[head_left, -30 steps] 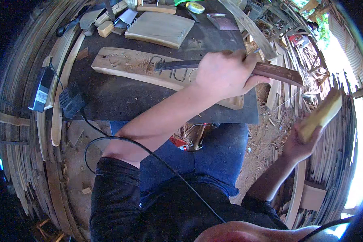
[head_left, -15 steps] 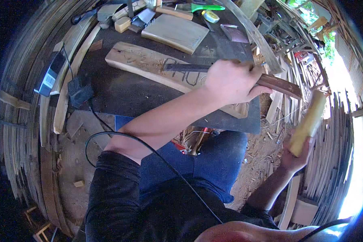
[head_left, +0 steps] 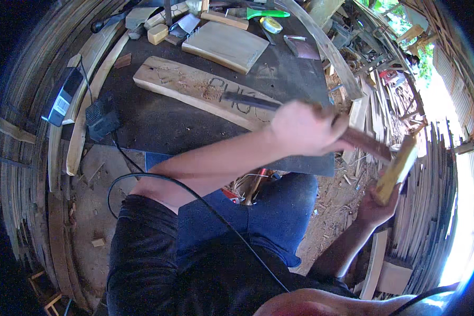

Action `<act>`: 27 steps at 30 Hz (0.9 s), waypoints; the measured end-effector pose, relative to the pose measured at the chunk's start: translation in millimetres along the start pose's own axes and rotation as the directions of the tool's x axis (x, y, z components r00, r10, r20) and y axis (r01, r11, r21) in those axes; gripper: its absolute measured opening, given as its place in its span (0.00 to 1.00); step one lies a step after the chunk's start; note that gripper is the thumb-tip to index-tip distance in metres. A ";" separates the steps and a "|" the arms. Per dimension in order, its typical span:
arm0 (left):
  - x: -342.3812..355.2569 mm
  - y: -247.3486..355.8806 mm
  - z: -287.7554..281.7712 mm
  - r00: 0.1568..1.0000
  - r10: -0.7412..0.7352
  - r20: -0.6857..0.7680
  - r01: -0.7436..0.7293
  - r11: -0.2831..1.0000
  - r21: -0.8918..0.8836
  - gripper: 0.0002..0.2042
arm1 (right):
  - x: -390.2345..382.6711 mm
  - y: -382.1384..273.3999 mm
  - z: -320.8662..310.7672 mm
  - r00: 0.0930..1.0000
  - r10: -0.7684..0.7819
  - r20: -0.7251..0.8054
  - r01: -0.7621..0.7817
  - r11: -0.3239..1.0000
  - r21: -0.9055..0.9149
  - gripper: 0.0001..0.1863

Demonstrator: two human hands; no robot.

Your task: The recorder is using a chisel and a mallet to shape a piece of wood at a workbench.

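My left hand (head_left: pixel 306 129) is wrapped around the dark wooden handle of a chisel (head_left: pixel 253 101), slightly smeared by motion. The chisel's blade slants left over a long wooden board (head_left: pixel 187 90) with outlines of characters on its face. Wood crumbs lie by the tip; whether it touches the board I cannot tell. To the right, my right hand (head_left: pixel 378 207) grips a pale yellowish wooden club (head_left: pixel 396 171), its upper end close to the butt of the chisel handle. My left forearm and hand hide the right part of the board.
The board lies on a dark table (head_left: pixel 142 118). Behind it are a thick wooden block (head_left: pixel 226 45), a tape measure (head_left: pixel 270 25) and a green-handled tool (head_left: pixel 266 13). A black adapter (head_left: pixel 101 118) with a cable hangs at the left edge. Stacked wood strips stand on both sides.
The chisel's tip has shifted a little right and toward me along the board. The club in my right hand has come left and lower, nearer the chisel's butt.
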State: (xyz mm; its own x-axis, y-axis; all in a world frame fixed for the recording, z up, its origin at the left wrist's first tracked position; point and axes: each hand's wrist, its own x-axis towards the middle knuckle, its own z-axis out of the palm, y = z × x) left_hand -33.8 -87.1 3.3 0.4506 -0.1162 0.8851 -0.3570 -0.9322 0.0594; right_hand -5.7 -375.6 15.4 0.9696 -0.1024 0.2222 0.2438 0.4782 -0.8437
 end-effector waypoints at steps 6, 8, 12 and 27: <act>-1.4 8.4 7.4 0.990 0.109 -0.091 -0.111 0.994 -0.022 0.26 | -27.5 23.3 12.0 0.994 0.029 0.104 0.006 0.949 -0.317 0.31; 0.3 2.0 0.8 0.996 0.057 -0.071 -0.056 0.998 0.018 0.26 | -29.4 19.6 13.2 0.980 0.075 0.184 -0.009 0.941 -0.337 0.31; 3.8 1.2 -8.3 0.994 0.001 -0.113 0.003 0.999 0.037 0.26 | -30.7 11.1 18.7 0.930 0.150 0.336 -0.035 0.945 -0.324 0.33; 6.5 -0.7 -23.0 0.987 0.036 -0.160 -0.028 0.998 0.052 0.27 | -40.2 -1.8 25.7 0.853 0.161 0.496 -0.004 0.953 -0.302 0.36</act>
State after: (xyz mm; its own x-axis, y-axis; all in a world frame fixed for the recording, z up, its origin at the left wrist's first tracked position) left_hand -49.5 -79.3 19.6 0.3011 -0.0933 0.9490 -0.3263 -0.9452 0.0106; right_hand -45.6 -349.9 20.5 0.8568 0.4222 0.2960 0.2344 0.1924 -0.9529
